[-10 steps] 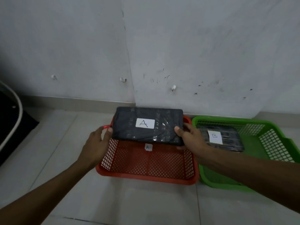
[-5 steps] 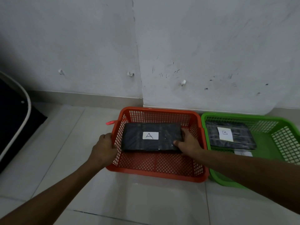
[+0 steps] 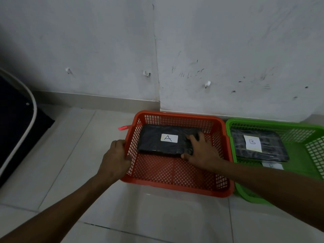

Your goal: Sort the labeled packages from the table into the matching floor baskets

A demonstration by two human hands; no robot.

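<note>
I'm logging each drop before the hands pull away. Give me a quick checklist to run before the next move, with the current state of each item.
1. Package A inside the red basket: ok, it lies flat at the far end.
2. Label facing up and readable: ok.
3. Right hand clear of the package: not ok, its fingers rest on the right end.
4. Left hand clear of the basket: not ok, it grips the left rim.
5. Package B in the green basket: ok.
6. Basket's own tag matches A: cannot tell, none shows.
</note>
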